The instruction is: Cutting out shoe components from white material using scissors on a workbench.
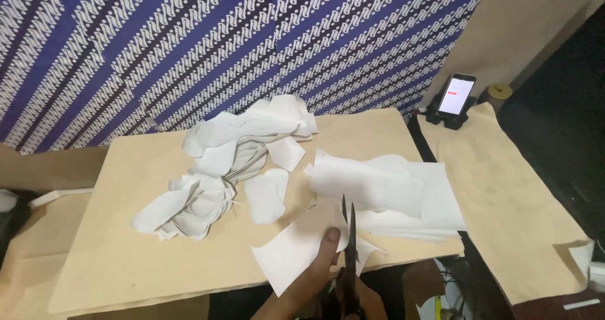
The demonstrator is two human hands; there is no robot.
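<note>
Paper [293, 250], a white, flat, roughly rectangular piece, lies pinched under the left hand [318, 263] thumb. Right hand [353, 298] grips dark scissors [350, 244], blades slightly parted at its edge

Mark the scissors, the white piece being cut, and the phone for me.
scissors [350, 232], head view, on the dark blades.
white piece [293, 250], head view, on its flat middle.
phone [456, 95], head view, on the lit screen.
</note>
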